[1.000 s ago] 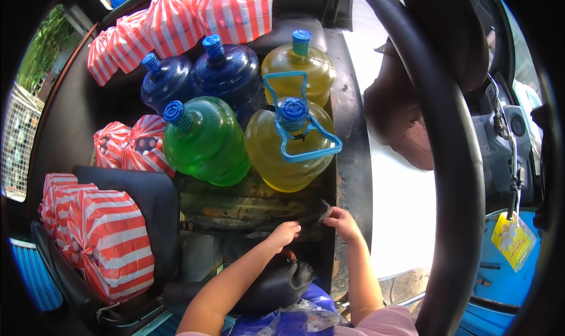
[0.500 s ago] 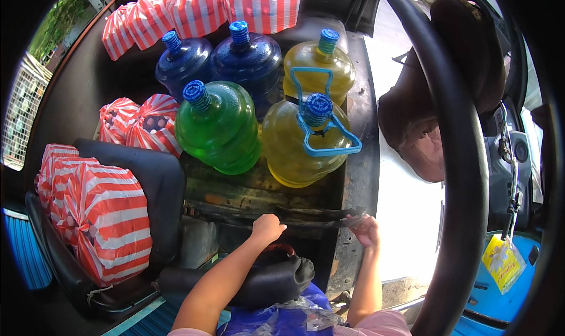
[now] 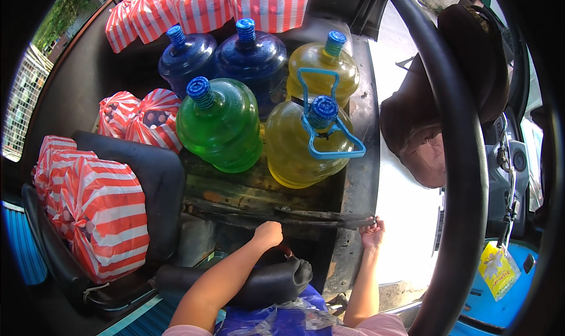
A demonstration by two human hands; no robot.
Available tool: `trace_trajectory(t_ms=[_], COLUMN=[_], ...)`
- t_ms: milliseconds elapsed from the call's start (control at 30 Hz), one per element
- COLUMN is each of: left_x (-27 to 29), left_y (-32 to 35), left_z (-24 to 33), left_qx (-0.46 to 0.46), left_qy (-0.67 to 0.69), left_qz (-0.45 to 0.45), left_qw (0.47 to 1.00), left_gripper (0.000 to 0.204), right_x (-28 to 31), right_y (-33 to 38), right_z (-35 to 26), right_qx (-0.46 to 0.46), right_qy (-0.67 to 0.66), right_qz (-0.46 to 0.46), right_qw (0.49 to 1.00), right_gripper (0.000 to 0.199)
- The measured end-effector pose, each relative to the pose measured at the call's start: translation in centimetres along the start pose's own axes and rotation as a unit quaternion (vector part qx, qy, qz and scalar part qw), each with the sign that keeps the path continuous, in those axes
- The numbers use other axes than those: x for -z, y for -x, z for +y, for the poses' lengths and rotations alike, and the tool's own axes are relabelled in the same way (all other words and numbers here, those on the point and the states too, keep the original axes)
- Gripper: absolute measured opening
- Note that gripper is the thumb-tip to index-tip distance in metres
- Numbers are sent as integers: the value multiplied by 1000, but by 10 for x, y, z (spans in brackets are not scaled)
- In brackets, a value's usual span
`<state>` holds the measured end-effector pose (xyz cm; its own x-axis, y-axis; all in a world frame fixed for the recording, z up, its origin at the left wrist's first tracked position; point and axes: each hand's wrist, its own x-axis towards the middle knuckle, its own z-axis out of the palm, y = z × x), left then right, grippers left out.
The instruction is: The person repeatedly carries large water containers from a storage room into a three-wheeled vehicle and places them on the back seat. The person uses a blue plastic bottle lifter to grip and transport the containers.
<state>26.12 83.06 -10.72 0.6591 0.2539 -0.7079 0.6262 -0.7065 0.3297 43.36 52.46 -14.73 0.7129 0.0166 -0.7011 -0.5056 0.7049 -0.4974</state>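
I'm keeping my right hand pinching the right end of the dark strap at the rusty side wall, while my left hand is resting as a fist just below the strap's middle; I can't tell if it's gripping anything. The strap is running across the front edge of the cargo bed, just below the yellow jug and green jug. My call: I'm pulling level, taking slack evenly, keeping the strap untwisted and off the jugs.
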Motion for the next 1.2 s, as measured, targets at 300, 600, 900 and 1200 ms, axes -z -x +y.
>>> trace_trajectory(t_ms=[300,600,900,1200], left_x=[17,30,52,36], left_y=[7,-1,-13,-18], left_z=[1,-15,-38,41], left_qx=[-97,-64,1,-295], left_qy=[46,14,-32,-88], left_qz=[185,211,169,88], left_qw=[977,975,985,947], left_gripper=[26,44,14,92], right_x=[-28,-1,-2,-54], right_y=[14,4,10,45], right_z=[-8,-14,-12,-17], right_qx=[-3,51,88,214], right_qy=[140,-12,15,318], right_qz=[-79,13,61,-21], right_qw=[987,999,994,923], right_gripper=[45,40,36,24])
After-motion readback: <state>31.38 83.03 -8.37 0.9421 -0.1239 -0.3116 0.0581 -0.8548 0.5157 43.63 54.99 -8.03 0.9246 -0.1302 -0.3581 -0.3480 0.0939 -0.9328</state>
